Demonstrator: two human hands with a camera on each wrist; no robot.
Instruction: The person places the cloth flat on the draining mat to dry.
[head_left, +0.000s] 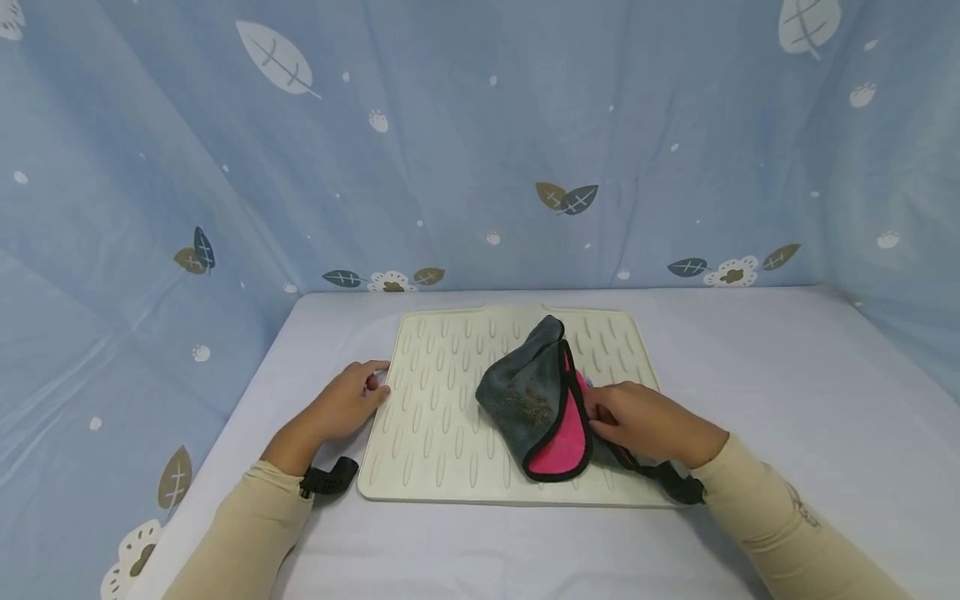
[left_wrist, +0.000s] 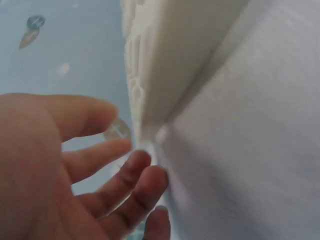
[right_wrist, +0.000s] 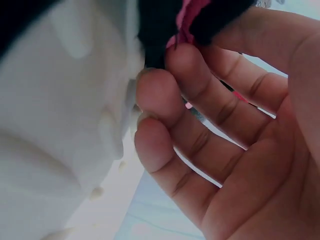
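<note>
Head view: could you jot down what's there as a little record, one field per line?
Left hand: at the left edge of the mat
Right hand: pinches the cloth
Cloth: dark grey, pink on its other side, black edging; bunched over the mat
Mat: cream, ridged, on the white surface
Backdrop: blue, with leaf and flower prints

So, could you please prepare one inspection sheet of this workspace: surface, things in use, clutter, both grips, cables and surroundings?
Surface: white tablecloth, lightly creased.
Things in use: cream mat, ridged; grey cloth, pink inside, black edging, brown patch, bunched over the mat.
Clutter: nothing seen.
Left grip: bare, at the mat's left edge; contact unclear.
Right grip: bare, pinching the cloth.
Cables: nothing seen.
Surroundings: blue curtain, leaf and flower print.
</note>
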